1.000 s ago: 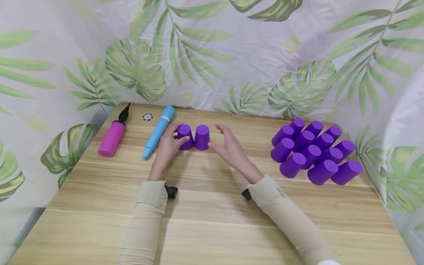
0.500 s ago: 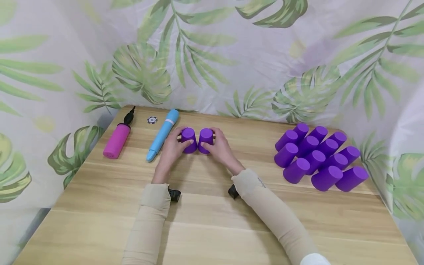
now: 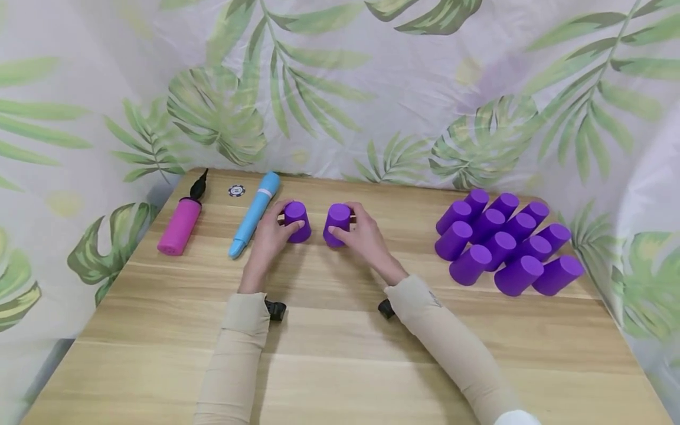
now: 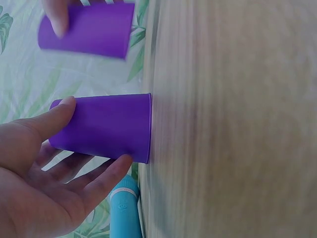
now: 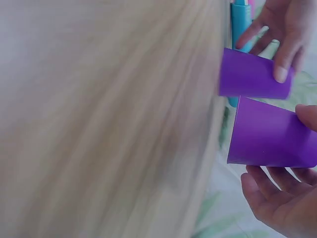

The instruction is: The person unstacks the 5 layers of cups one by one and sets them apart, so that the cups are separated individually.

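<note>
Two purple cups are between the hands, mouth down. My left hand (image 3: 271, 235) grips the left cup (image 4: 106, 126) with its thumb on the near side and fingers round the far side. In the left wrist view that cup's rim meets the table. The right cup (image 3: 336, 227) is in my right hand (image 3: 368, 236), thumb in front and fingers behind. Its rim (image 4: 130, 29) appears slightly off the tabletop in the left wrist view. A gap separates the two cups in the head view. Fingers on the far sides are partly hidden.
On the right of the wooden table (image 3: 340, 366) several more purple cups (image 3: 499, 248) stand mouth down in a cluster. To the left lie a blue tube-shaped pump (image 3: 254, 215), a pink pump (image 3: 182, 227) with black nozzle and a poker chip (image 3: 236, 190). A leaf-patterned cloth (image 3: 340, 88) hangs behind.
My right hand has reached in and taken hold of the right cup. It first came close to the left cup, then moved away to the right. My left hand keeps its grip.
</note>
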A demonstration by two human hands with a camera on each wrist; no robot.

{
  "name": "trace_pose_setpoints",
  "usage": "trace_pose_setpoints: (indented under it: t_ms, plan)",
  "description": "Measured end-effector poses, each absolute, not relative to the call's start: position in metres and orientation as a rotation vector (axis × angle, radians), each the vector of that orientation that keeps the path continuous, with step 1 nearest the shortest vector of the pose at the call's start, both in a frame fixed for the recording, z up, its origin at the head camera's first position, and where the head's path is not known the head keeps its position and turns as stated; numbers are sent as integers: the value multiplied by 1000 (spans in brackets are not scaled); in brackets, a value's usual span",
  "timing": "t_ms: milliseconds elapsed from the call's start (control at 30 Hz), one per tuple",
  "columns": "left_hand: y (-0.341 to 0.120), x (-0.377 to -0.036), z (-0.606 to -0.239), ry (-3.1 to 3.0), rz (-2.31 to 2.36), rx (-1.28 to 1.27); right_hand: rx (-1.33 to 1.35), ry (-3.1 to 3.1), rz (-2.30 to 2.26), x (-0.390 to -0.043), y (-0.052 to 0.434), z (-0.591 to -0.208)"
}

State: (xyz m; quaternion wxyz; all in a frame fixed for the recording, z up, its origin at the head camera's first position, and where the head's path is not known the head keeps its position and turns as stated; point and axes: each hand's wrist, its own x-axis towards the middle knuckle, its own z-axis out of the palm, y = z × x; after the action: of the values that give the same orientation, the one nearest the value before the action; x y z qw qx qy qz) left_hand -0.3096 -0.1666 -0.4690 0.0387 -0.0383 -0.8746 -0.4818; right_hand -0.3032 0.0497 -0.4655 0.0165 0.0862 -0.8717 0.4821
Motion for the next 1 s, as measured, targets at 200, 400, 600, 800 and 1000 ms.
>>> trace_pose_setpoints:
  t_ms: [200,400,600,800,1000]
  plan:
    - [-170,-311,-466,-2688,-1475,-92,260,-2609,1558,-273,90,-451]
    - [-170,-312,-464,-2685,-1484,-93,213,-2530,1614,-237,131,-436]
    - [-168,-311,-466,-2684,-1490,-103,160,-2473,1558,-208,169,-430]
    - [-166,-310,-468,-2686,-1499,-99,29,-2445,1437,-180,206,-432]
    - [-166,-312,-470,-2686,-1491,-104,-69,-2388,1402,-152,233,-425]
